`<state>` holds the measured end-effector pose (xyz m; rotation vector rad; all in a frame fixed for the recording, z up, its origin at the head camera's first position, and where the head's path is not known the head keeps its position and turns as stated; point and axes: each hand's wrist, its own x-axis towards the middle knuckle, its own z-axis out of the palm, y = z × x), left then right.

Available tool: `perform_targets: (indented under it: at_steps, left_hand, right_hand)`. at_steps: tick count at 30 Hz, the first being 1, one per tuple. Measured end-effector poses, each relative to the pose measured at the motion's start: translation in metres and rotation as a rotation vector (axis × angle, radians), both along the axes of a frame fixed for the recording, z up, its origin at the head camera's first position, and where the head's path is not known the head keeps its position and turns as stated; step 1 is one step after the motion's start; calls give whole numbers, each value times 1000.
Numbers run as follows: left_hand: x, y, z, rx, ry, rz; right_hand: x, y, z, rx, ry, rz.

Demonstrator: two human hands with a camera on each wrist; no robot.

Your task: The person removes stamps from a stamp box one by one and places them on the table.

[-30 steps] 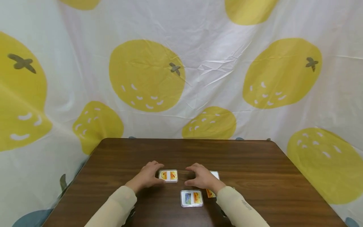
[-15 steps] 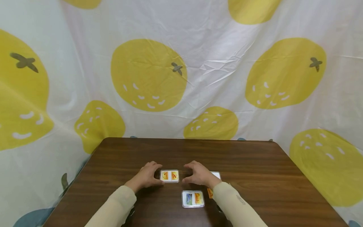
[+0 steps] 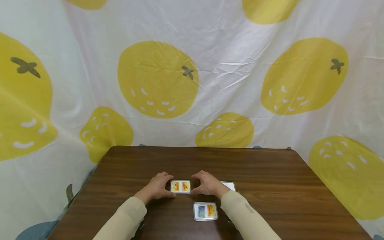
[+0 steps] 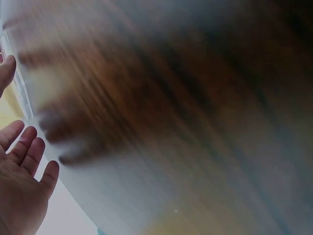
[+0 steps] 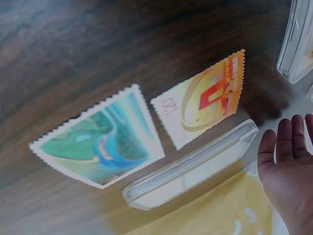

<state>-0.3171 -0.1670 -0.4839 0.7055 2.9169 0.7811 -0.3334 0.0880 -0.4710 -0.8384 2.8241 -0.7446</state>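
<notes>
A clear plastic case holding two orange-yellow stamps (image 3: 180, 187) lies flat on the table between my hands. My left hand (image 3: 154, 187) is at its left edge, fingers and thumb spread apart. Close by its right edge, my right hand (image 3: 207, 184) is similarly spread; whether either hand touches the case I cannot tell. Nearer me lies a second case with a blue and an orange stamp (image 3: 205, 211). The right wrist view shows a loose green-blue stamp (image 5: 102, 139) and a loose orange stamp (image 5: 205, 100) beside another clear case (image 5: 190, 169).
The brown wooden table (image 3: 270, 186) extends to both sides and behind the hands. A white curtain with yellow fruit shapes (image 3: 228, 83) hangs behind its far edge. My right forearm (image 3: 249, 216) hides the loose stamps from the head view.
My right hand has moved left, closer to the right edge of the middle case. My left hand stays by the left edge. The view has shifted slightly.
</notes>
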Motion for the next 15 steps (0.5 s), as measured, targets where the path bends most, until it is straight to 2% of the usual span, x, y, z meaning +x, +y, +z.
perform_targets:
  at_steps: [6,15]
  left_hand:
    - [-2,3,-1,-11,5,-11]
    - [-4,7,0,-38,14,-20]
  right_hand:
    - [-1,-4,0,18,9,19]
    - [-2,-9,-2,61,23,1]
